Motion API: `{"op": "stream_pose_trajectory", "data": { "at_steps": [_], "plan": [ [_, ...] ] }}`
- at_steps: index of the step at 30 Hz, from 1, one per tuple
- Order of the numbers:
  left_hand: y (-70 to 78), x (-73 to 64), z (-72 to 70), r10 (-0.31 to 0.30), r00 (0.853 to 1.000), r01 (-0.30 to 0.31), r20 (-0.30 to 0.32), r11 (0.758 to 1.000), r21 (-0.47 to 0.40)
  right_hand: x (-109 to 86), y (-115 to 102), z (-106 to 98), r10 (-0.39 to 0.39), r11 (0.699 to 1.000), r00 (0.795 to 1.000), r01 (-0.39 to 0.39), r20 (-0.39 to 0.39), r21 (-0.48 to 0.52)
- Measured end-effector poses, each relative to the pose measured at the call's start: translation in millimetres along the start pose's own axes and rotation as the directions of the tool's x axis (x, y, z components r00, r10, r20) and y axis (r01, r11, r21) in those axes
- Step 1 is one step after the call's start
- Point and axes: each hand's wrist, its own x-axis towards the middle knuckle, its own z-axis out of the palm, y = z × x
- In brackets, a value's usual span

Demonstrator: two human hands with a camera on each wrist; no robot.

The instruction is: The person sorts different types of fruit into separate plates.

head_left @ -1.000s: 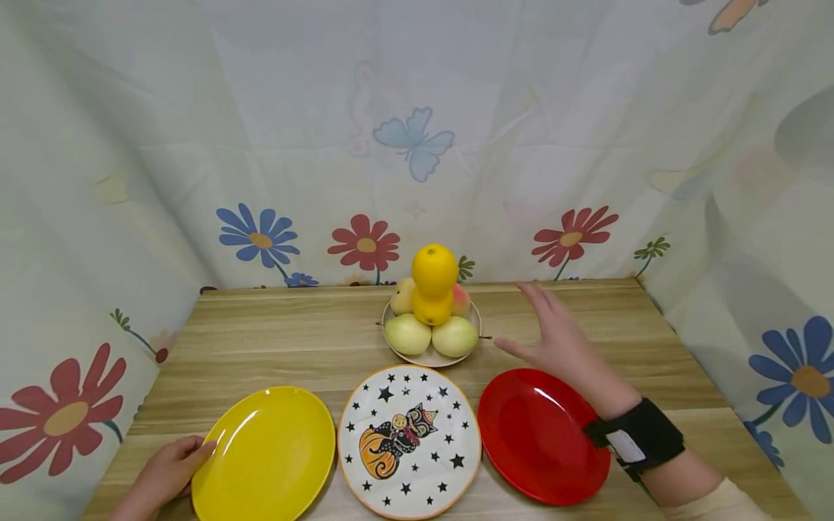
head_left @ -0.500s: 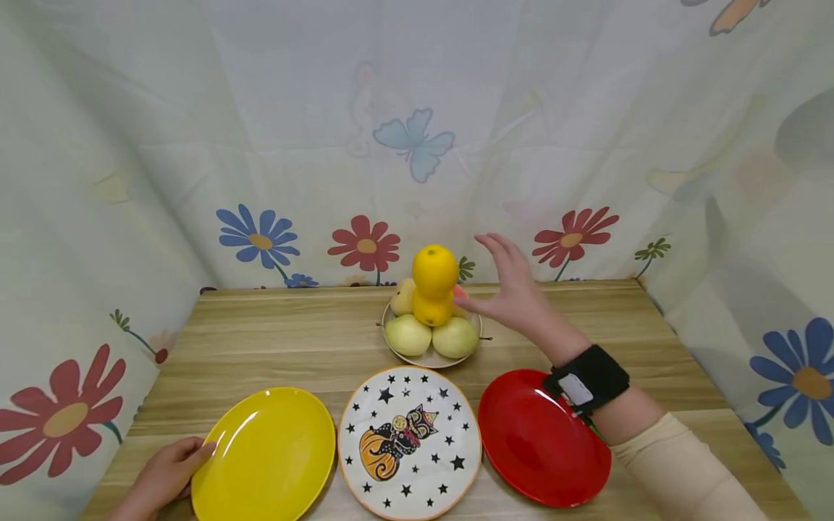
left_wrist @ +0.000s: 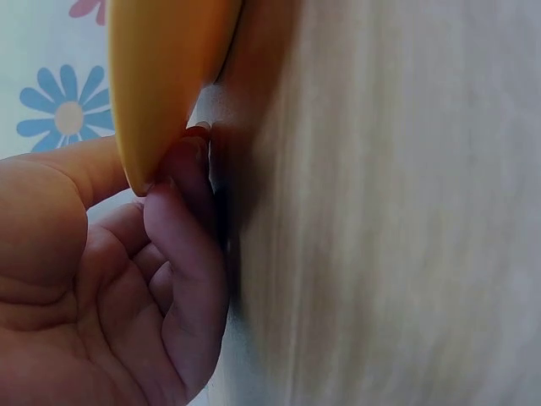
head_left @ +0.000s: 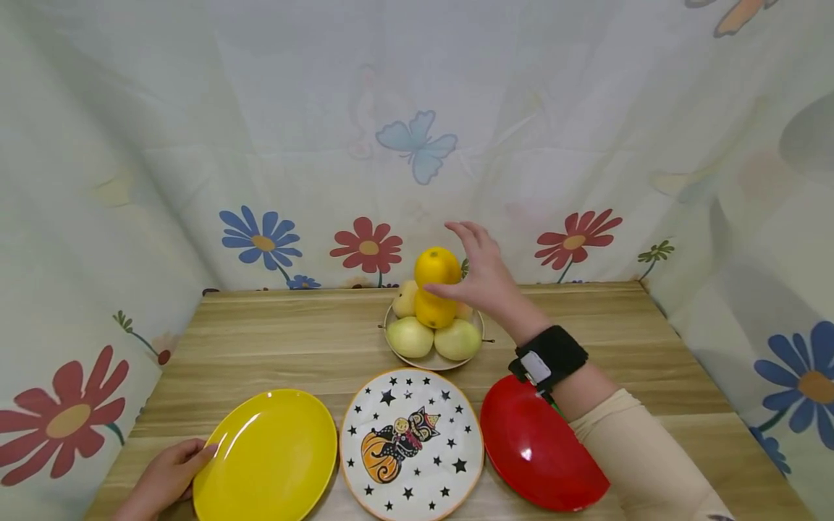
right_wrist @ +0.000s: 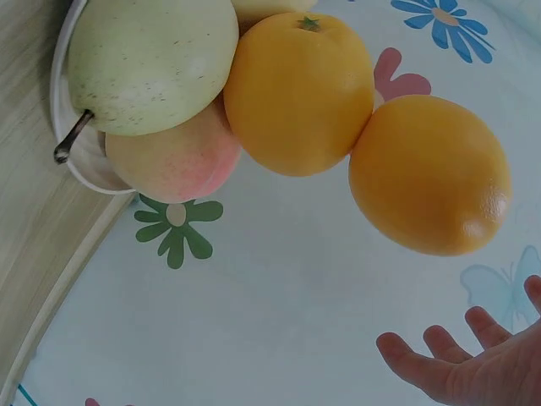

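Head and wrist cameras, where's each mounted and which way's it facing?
Head: on the head, facing forward and down over the table; left hand, right hand show.
Left wrist: on that wrist, facing the yellow plate; left fingers show.
Right wrist: on its wrist, facing two oranges; right fingers show.
Head and right wrist share those oranges.

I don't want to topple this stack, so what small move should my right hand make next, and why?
Probably ease the right hand inward and curl it gently round the upper orange. Its fingers are spread, with a gap between them and that orange in the right wrist view, and the orange is balanced on the lower orange, so a bump might roll it off.
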Motion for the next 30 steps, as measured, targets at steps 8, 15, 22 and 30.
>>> {"op": "stream_pose_trajectory", "data": {
  "at_steps": [8,15,22,30],
  "plan": [
    [1.0,-2.4,0.2,0.013,1.0,-0.013,-0.018,1.0,0.015,14.6,-10,13,0.005,0.997,1.0,-0.004,0.02,-0.081],
    [2.3,-0.6,-0.3,-0.013,1.0,0.013,-0.007,1.0,0.008,20.4,-16,24,0.021,0.993,0.999,-0.018,0.027,-0.114],
    [4.0,0.5,-0.2,-0.034,0.999,0.034,-0.002,0.999,0.016,23.5,-15,33,0.045,0.993,0.999,-0.042,0.024,-0.113],
    [7.8,-3.8,-0.5,-0.014,1.0,0.014,0.001,1.0,0.016,23.7,-15,39,0.058,0.993,0.998,-0.056,0.012,-0.104]
  ]
}}
